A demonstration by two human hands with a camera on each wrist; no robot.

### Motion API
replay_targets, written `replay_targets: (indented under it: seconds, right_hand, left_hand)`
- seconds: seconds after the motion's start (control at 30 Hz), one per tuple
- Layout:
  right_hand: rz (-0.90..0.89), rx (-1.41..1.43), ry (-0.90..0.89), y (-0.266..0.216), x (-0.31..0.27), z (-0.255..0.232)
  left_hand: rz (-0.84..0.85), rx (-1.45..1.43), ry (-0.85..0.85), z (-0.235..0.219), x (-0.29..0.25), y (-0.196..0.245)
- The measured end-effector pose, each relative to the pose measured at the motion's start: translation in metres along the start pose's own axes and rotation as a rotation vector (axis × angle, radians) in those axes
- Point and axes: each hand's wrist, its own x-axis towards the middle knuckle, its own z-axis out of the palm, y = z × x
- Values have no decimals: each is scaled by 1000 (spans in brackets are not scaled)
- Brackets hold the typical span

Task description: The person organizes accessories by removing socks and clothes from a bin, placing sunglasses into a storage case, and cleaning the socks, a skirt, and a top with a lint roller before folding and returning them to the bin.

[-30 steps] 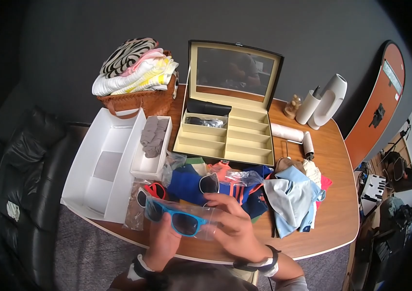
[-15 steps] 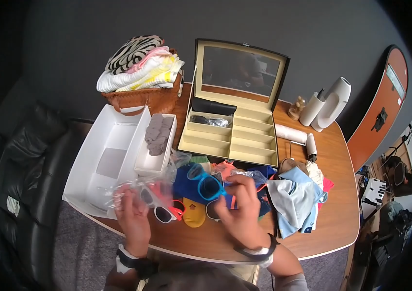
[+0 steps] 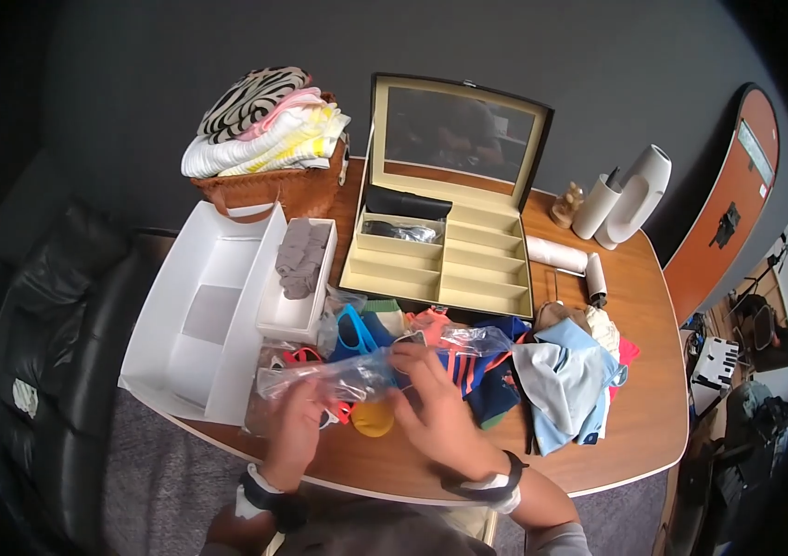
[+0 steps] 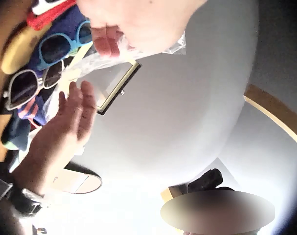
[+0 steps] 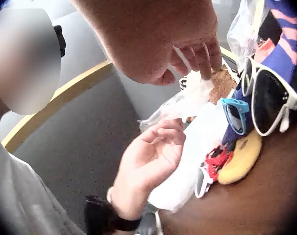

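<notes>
A crinkled clear plastic bag stretches between my two hands. My left hand grips one end, and the fingers of my right hand pinch the other. Just beyond the bag, blue-framed sunglasses rest on the pile of coloured cloth items, partly covered by the plastic in the head view. White-framed sunglasses lie beside them, seen well in the right wrist view. Under the bag and my left fingers are red-framed sunglasses and a yellow rounded item.
Behind the pile stands an open display case with divided compartments. A white box and a smaller box holding grey cloth stand left. Light-blue cloths lie right. A brown basket of folded fabric is at the back.
The blue sunglasses came out of the bag, passed into my right hand, and now lie released on the pile. My right hand has come back to the bag, which my left hand kept.
</notes>
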Motion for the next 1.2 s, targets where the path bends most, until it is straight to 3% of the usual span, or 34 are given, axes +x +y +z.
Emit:
replay_targets:
  seconds: [0.03,0.13,0.2,0.27,0.37,0.5,0.7,0.8,0.83,0.93,1.03,1.07,1.13,1.2]
  right_hand:
    - [32,154,-7,-5,1,-4]
    - [-155,-49,-113,-5,3,-13]
    - [-118,-70,-155,2,2,-19]
    - [-124,-104,-116,13,5,-23]
    - [-153,-229,99,14,34,-35]
    - [-275,-626,123,24,86,-35]
    - [-391,-886,-304,68,122,28]
    - [-255,-983,-317,72,118,53]
    - [-265,-990,-320,70,119,53]
    - [-107,-918,-556,48,117,41]
    - [19,-636,-866,29,138,7]
    - [56,-577,-766,28,143,-4]
    - [314,-415,-674,-8,172,-38]
    - [51,-528,-498,38,208,-40]
  left_hand:
    - [-1,-9,-76,-1,1,-8]
    - [-27,-12,-234,9,0,-20]
    - [-29,4,-291,12,2,-23]
    - [-17,65,-158,17,3,-20]
    - [46,173,-25,27,4,-7]
    - [48,375,-160,17,0,-9]
    - [-6,367,-250,14,-12,-13]
    - [-9,361,-245,7,-16,-9]
    - [-12,353,-242,5,-17,-8]
    - [-42,314,-243,-1,-21,-5]
    - [-90,263,-253,-8,-23,-4]
    - [-90,249,-251,-10,-24,-4]
    - [-96,226,-238,-11,-25,-4]
    - [-107,222,-237,-13,-24,0]
